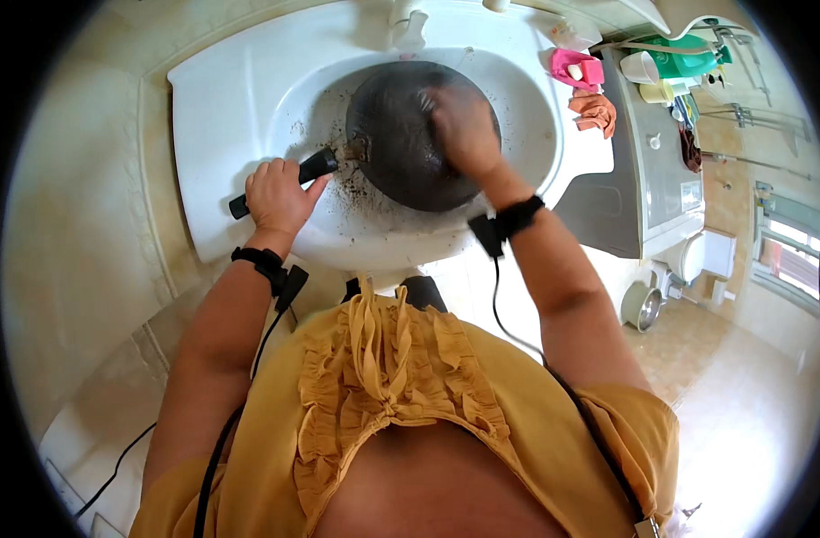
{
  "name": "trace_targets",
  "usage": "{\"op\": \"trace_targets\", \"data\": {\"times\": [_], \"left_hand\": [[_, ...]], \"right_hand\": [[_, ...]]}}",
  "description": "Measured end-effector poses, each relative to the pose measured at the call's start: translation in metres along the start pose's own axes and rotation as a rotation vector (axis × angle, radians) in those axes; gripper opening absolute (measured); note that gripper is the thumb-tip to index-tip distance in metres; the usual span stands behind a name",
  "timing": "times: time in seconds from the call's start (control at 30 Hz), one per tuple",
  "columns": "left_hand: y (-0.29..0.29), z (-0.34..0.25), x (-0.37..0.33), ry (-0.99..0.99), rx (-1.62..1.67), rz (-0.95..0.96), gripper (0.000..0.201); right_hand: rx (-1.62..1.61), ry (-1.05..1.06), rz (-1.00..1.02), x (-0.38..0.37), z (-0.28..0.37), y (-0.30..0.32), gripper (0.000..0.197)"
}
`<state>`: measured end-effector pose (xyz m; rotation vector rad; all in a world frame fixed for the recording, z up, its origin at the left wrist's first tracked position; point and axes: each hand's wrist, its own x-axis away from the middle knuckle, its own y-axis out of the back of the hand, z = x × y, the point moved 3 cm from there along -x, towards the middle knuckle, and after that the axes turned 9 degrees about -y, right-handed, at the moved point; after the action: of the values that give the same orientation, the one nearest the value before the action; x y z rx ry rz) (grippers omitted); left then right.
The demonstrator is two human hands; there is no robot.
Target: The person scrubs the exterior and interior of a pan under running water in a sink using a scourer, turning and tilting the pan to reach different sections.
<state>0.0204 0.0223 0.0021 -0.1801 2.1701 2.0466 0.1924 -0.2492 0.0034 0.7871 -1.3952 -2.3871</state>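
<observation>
A dark round pan [392,166] lies in the white washbasin [531,166], its broad, wet-looking surface facing up. My left hand [278,199] is wrapped round the pan's black handle [319,165] at the basin's left rim. On the pan's upper right part rests my right hand [466,133], somewhat blurred, with its fingers curled down. Whatever is under those fingers is hidden. Dark specks [352,190] are scattered over the basin around the handle joint and along the left side.
A white tap [408,29] stands at the basin's far edge. On the right rim are a pink soap dish [576,70] and an orange cloth [594,111]. Beyond stands a grey washing machine [643,170] bearing bottles and cups. A metal pot [643,307] is farther right.
</observation>
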Motion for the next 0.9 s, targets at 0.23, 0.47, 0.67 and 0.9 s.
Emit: {"op": "trace_targets", "data": {"times": [0.23, 0.47, 0.67, 0.9], "left_hand": [[-0.001, 0.016, 0.016, 0.066, 0.003, -0.001, 0.046], [-0.003, -0.002, 0.001, -0.014, 0.052, -0.029, 0.046], [0.003, 0.009, 0.011, 0.041, 0.092, -0.024, 0.046], [-0.004, 0.009, 0.009, 0.06, 0.111, -0.038, 0.046]], "right_hand": [[-0.065, -0.003, -0.035, 0.001, 0.058, -0.009, 0.035], [0.023, -0.158, -0.041, -0.015, -0.028, 0.007, 0.034], [-0.077, 0.127, 0.013, 0.017, 0.064, 0.016, 0.037], [-0.028, 0.035, 0.01, -0.001, 0.051, 0.001, 0.038]]}}
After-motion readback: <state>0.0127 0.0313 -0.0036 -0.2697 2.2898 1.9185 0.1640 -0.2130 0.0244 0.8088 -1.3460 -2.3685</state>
